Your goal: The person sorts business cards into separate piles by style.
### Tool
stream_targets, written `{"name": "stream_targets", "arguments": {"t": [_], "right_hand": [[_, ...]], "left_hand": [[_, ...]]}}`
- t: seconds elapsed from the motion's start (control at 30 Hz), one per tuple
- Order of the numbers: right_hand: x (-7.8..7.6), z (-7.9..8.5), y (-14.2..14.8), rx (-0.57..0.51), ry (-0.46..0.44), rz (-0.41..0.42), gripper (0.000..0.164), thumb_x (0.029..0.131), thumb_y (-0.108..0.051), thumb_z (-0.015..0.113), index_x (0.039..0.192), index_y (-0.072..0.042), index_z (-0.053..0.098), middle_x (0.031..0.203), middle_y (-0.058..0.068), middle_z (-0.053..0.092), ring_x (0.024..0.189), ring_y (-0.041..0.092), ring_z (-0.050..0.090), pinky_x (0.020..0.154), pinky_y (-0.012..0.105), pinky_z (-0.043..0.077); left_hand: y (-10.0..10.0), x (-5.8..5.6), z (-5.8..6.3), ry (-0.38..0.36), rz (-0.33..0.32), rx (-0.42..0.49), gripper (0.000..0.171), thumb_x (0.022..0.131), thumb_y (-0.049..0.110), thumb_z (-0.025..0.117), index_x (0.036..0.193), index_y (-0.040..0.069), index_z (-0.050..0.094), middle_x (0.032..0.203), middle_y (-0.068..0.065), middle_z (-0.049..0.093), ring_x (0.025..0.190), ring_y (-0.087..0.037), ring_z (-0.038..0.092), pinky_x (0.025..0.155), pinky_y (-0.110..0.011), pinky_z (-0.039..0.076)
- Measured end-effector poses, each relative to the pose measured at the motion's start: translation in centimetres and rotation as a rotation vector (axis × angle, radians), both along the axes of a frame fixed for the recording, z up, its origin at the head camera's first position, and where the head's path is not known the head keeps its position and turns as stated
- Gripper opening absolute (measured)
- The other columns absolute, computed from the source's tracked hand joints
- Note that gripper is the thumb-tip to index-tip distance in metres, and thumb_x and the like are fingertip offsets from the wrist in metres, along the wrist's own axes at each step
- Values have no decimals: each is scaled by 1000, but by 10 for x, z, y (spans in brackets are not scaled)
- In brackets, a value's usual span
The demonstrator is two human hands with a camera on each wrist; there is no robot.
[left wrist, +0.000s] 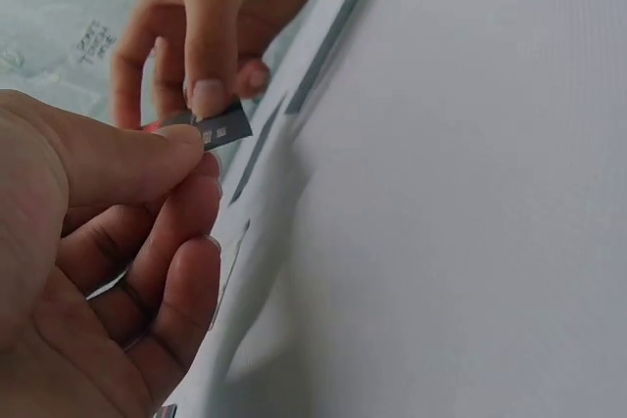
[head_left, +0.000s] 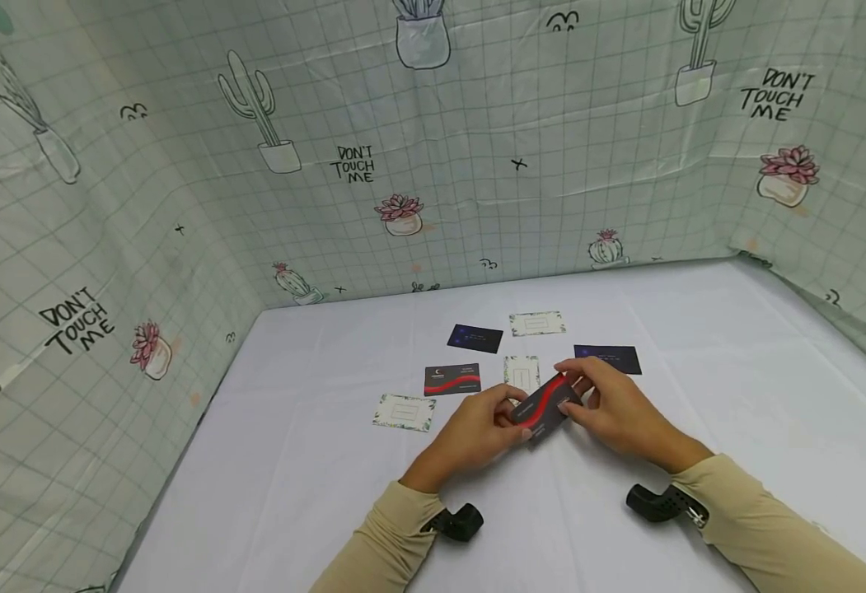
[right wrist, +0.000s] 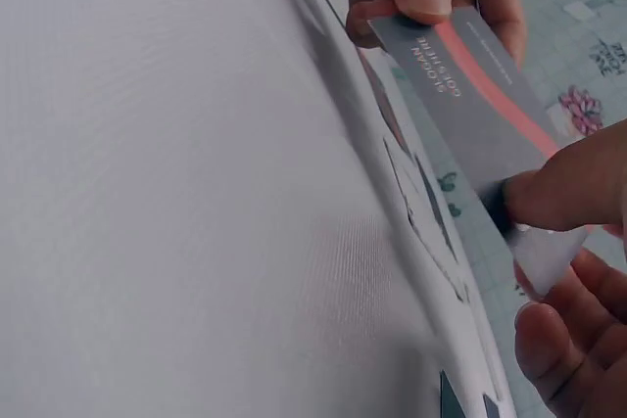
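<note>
A dark grey business card (head_left: 549, 407) with a red wavy stripe is held slanted above the table between both hands. My left hand (head_left: 477, 430) pinches its lower left end, thumb on top. The right hand (head_left: 614, 405) grips the opposite end, its thumb (right wrist: 568, 188) lying on the printed face. In the right wrist view the card (right wrist: 480, 115) shows "SLOGAN GOES HERE" in pale letters. Only a short part of the card (left wrist: 225, 128) shows past the thumb in the left wrist view. A white leaf-bordered card (head_left: 521, 372) lies just behind the held card, partly covered.
Around the hands lie a grey-and-red card (head_left: 452, 379), a white floral card (head_left: 404, 413), another white card (head_left: 538, 323), a dark blue card (head_left: 475, 338) and a second dark blue one (head_left: 607, 358). A cactus-print cloth (head_left: 462, 222) hangs behind the white table (head_left: 292, 494).
</note>
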State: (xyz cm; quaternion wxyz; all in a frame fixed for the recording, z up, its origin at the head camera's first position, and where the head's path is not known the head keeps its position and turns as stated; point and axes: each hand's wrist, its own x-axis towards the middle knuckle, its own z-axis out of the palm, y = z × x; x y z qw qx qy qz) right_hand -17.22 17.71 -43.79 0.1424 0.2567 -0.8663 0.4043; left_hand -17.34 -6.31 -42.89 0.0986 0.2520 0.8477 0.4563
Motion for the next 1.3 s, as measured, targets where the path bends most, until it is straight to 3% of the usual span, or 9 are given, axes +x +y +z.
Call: {"name": "stream_targets", "arguments": {"t": [0.17,0.37,0.6,0.8,0.93,1.13,1.3], "right_hand": [[0,3,-1,-36,-46,-26,57,80,2,82,131,0,56,101,6,63,87,18,62,68,25,50],[1,2,0,-86,-162,-25,59,87,-5,78,137,4,48,105,9,63,89,18,63,73,26,53],[0,1,-1,-285,-401,74,64,95,-5,68,145,8,30,84,12,68,68,23,65,60,31,52],[2,4,-7,-382,-482,35,60,96,-6,66,140,10,30,78,13,68,69,21,68,66,32,56],[2,5,-11,-455,-502,24,51,95,-2,65,132,12,32,77,16,67,65,20,67,65,33,57],[2,2,-14,-481,-439,56,36,97,2,61,124,13,41,83,15,67,66,16,66,64,31,57],[6,2,-18,-433,-390,107,32,97,1,62,124,11,48,86,16,68,66,16,64,63,30,56]], "left_hand": [[2,2,3,-74,-3,61,29,88,6,76,116,6,66,86,5,66,76,-4,59,68,-20,48],[4,4,0,-100,-17,91,27,89,4,73,113,9,62,86,5,67,76,-4,61,69,-21,48],[6,6,0,-103,-22,126,26,89,3,73,111,9,59,94,1,72,81,-2,64,73,-21,49],[7,6,2,-116,-21,134,28,88,4,74,110,9,58,98,3,71,84,-2,64,75,-20,49],[5,4,3,-135,-25,156,28,88,9,76,110,8,59,98,3,71,85,-3,65,74,-21,50],[2,2,4,-171,-53,163,29,96,30,69,115,10,62,99,6,70,88,-5,66,77,-24,50],[1,2,5,-108,-29,111,27,101,36,60,114,12,64,86,9,69,76,-5,60,69,-23,46]]}}
